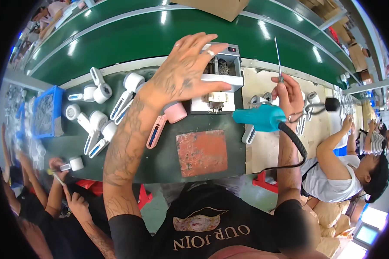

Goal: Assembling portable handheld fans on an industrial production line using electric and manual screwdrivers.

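My left hand [188, 71] reaches over a grey box-shaped machine [229, 80], fingers spread and thumb stretched out along its front. Small metal pieces show inside the machine, which has a dark switch on top. My right hand [291, 93] is closed around a thin-shafted screwdriver [277, 54] that points away from me; its handle is mostly hidden in my fingers. A teal power tool [261, 118] with a black cord hangs in front of my right forearm. A pink-headed handheld device [175, 112] lies below my left wrist, beside a worn red square pad [202, 153].
Several white handheld devices [90, 123] lie on the dark left tabletop, more on the cardboard-covered right side. A blue crate [48, 113] stands far left. A green shelf [129, 39] runs along the back. Co-workers sit at the right [337, 172] and left [69, 211].
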